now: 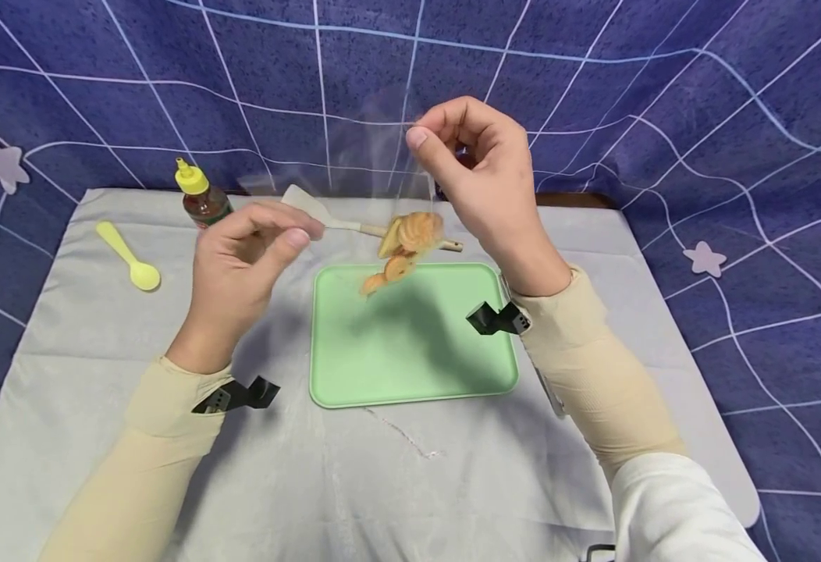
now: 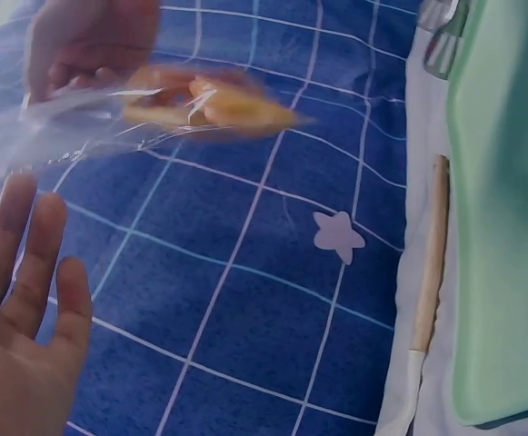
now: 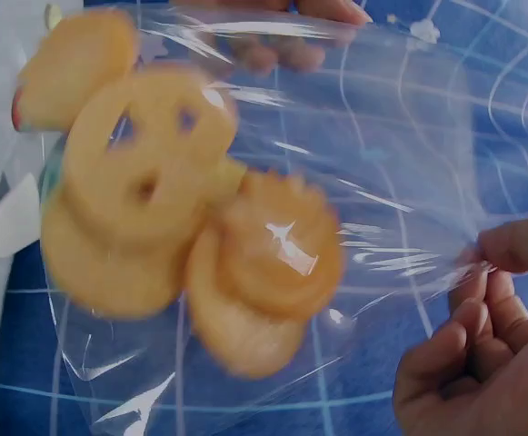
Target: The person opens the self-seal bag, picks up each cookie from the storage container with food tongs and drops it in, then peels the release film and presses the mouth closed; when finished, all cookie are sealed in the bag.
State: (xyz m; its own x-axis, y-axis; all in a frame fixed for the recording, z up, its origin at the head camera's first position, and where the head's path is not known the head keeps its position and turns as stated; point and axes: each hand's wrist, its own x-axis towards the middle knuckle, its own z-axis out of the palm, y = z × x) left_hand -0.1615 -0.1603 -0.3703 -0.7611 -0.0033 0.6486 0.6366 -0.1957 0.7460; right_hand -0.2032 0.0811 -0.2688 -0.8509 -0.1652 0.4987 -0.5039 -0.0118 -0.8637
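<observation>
My right hand [image 1: 488, 179] is raised above the back of the table, pinching the rim of a clear plastic bag [image 3: 400, 173] between thumb and forefinger. Round yellow-brown biscuits [image 3: 145, 218], one with a face cut out and one with a ridged edge, lie inside the bag. They hang over the rear edge of the light green tray [image 1: 410, 367], blurred. To the left of the bag is my left hand [image 1: 242, 265], thumb near forefinger; its other fingers look straight in the left wrist view, close to the plastic, and no grip shows.
A white spatula [image 1: 305, 203] with a wooden handle lies behind the tray. At the back left stands a brown bottle [image 1: 207, 207] with a yellow nozzle cap, and a yellow spoon [image 1: 129, 257] lies nearby. A blue gridded curtain [image 1: 354, 70] rises behind the table.
</observation>
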